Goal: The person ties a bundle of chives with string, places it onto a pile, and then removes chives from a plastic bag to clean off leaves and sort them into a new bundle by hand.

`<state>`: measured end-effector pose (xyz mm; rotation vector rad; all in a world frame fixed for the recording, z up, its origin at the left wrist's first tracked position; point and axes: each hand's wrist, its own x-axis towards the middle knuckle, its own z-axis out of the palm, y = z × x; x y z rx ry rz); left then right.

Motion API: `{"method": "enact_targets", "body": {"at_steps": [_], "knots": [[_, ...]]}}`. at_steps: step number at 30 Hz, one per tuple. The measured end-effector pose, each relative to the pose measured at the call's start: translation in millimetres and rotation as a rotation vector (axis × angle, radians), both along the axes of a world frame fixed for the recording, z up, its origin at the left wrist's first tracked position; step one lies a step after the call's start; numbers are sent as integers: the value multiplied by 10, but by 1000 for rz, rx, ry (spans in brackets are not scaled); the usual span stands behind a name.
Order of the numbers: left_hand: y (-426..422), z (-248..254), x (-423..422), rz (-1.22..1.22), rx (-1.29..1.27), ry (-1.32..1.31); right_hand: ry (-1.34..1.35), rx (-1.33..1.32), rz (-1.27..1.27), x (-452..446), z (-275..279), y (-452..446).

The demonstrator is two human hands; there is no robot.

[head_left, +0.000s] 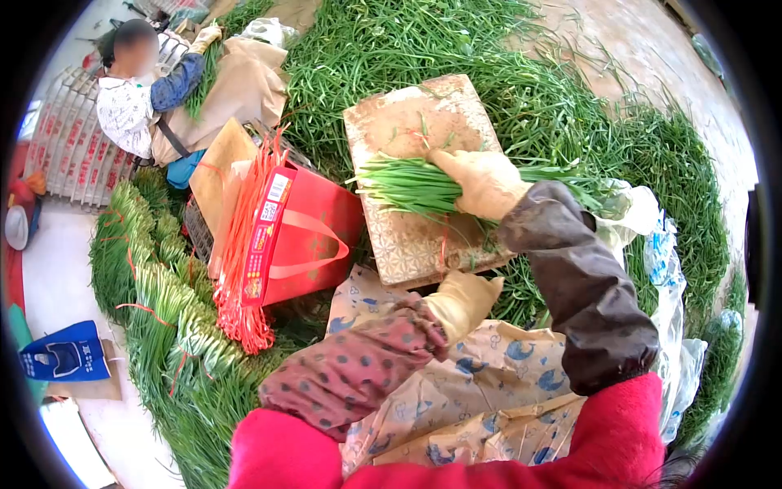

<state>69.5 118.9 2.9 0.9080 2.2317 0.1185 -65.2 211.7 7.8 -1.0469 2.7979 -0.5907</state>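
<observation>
My right hand, in a pale glove, is wrapped round a bunch of green chives. The bunch lies across a worn, dirt-stained board, its cut ends pointing left. A thin red tie shows below the bunch, and its other end sticks out above it. At the board's near edge is my left hand, also gloved, with its fingers drawn together close to the tie's lower end. What those fingers hold, if anything, is hidden.
Left of the board stands a red bag with red ties hanging over its side. Tied chive bundles are stacked at left, and loose chives pile up behind. Another person sits at upper left. Plastic bags lie at right.
</observation>
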Motion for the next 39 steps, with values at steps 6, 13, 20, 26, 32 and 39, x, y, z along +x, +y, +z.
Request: {"method": "enact_targets", "body": {"at_steps": [6,13,20,26,32,39], "knots": [[-553,-30,-221,191,-50,-97,-98,170,-61,-145,-530,-182],[-1638,-383,-1116,901,770,564,-202,110,-91,-212,-581,-114],[-1855,-741,-1415,1225,967,-76,-59,135,-81,-141,-359,-89],[-1118,-201,-1315,342,-124,545,-108,104,-179,-45,-649,-171],[-863,-713,-1471,388,157,265,44,47,-207,25,-639,177],[-664,-661,-1447,456,-272,359,-497,311,-489,166,-487,1530]]}}
